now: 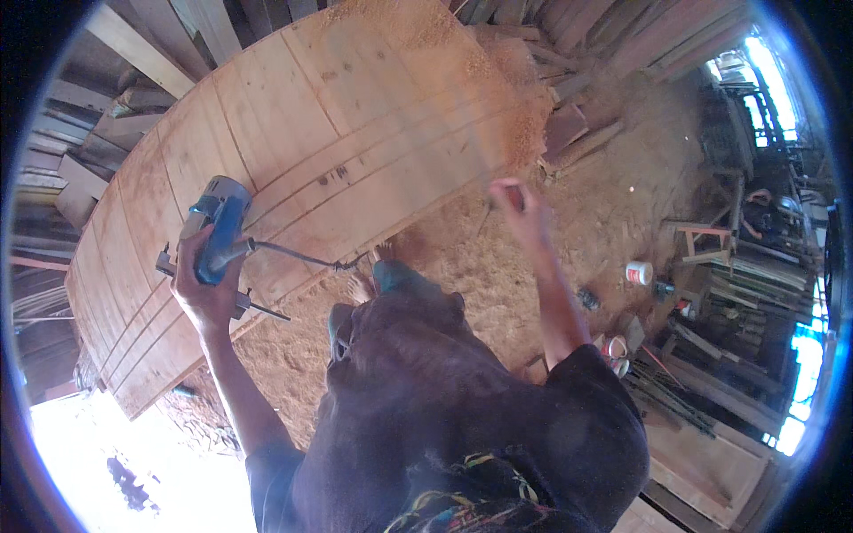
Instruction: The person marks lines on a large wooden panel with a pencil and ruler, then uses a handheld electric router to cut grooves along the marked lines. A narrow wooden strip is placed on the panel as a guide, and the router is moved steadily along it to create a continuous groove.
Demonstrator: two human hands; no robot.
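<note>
one blue power saw — left hand wrapped around it, arm raised over one plank surface; right hand outstretched, blurred — grip cannot be told.

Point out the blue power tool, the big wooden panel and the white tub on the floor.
Blue power tool (216, 233): head view, on its blue body, gripped by the left hand (203, 282).
Big wooden panel (355, 115): head view, on a bare plank.
White tub (638, 273): head view, on its side wall.

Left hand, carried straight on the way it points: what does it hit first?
Likely the wooden panel: the left hand grips a blue power tool already resting on it, so the tool's nose keeps to the boards. Depth is unclear.
</note>
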